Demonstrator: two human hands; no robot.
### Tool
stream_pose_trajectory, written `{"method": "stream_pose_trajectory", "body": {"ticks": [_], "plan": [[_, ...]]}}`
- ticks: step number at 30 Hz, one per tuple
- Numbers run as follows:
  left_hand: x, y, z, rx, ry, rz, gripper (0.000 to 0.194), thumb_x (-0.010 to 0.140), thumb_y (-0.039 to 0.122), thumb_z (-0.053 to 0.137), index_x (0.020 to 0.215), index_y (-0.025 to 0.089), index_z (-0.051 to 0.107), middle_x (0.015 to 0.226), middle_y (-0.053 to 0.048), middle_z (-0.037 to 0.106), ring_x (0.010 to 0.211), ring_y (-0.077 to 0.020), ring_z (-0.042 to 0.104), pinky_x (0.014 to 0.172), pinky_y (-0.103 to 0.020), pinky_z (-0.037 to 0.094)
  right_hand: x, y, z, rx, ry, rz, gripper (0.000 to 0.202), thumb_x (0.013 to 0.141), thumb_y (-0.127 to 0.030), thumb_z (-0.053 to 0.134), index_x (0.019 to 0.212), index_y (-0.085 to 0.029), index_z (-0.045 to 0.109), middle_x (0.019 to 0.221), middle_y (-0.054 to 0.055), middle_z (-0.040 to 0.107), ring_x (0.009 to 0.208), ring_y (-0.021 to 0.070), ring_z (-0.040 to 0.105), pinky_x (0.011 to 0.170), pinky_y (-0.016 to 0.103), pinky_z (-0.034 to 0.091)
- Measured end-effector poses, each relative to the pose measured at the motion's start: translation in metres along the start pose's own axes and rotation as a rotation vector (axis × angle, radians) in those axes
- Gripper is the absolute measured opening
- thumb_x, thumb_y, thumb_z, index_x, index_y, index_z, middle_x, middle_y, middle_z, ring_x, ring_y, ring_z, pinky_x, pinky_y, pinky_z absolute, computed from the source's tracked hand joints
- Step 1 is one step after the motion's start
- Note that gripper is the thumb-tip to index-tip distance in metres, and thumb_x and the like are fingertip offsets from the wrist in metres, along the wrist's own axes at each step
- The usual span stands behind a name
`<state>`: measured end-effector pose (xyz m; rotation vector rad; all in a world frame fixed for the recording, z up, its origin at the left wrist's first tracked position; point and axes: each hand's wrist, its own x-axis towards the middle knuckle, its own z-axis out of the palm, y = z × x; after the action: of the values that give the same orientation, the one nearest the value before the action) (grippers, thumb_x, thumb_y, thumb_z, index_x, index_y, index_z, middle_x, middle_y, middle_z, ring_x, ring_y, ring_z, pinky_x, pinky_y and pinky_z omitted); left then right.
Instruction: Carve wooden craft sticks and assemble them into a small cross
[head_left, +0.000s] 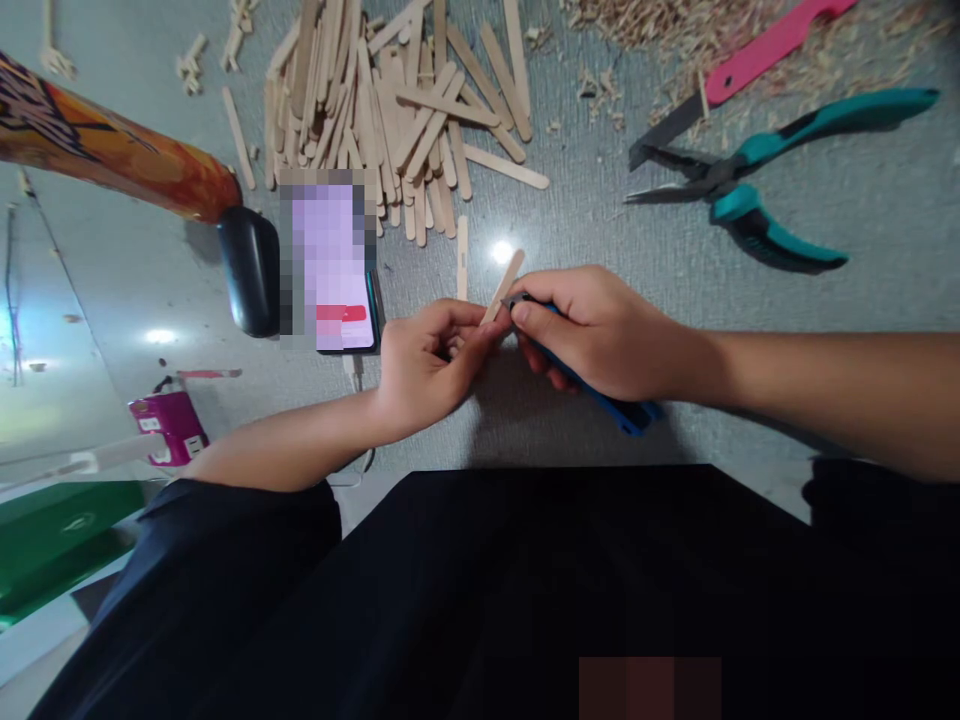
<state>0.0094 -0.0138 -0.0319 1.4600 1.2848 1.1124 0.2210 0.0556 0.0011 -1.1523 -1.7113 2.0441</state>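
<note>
Between the thumb and fingers of my left hand (435, 365) is a wooden popsicle stick (508, 277), its free end pointing up and to the right. My right hand (600, 325) is wrapped round a blue utility knife (600, 395), thumb near the front. The knife's short metal tip (514, 299) meets the edge of the stick, close to my left fingertips. Just beyond my left hand lies another popsicle stick (462, 255) with a small slot-like mark on it.
A big heap of popsicle sticks (360, 110) lies at the back. Teal-handled pliers (724, 180), a pink-handled blade (757, 65) and wood shavings (652, 25) are at the right. A phone (343, 325), dark case (250, 270) and orange cylinder (142, 150) stand left.
</note>
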Motion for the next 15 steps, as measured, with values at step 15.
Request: {"method": "stream_pose_trajectory", "body": {"ticks": [15], "plan": [[0.0055,-0.0014,-0.0024,0.03,-0.034,0.135,0.025,0.099,0.031,0.086,0.087,0.017,0.069,0.059,0.004,0.063,0.044,-0.0037,0.048,0.042,-0.017,0.029,-0.0012,0.0051,0.0014,-0.036,-0.001,0.001,0.033,0.114,-0.015,0.05,0.085,-0.02,0.064,0.062,-0.003,0.064,0.042,0.0101,0.06,0.038,0.022,0.045]]}}
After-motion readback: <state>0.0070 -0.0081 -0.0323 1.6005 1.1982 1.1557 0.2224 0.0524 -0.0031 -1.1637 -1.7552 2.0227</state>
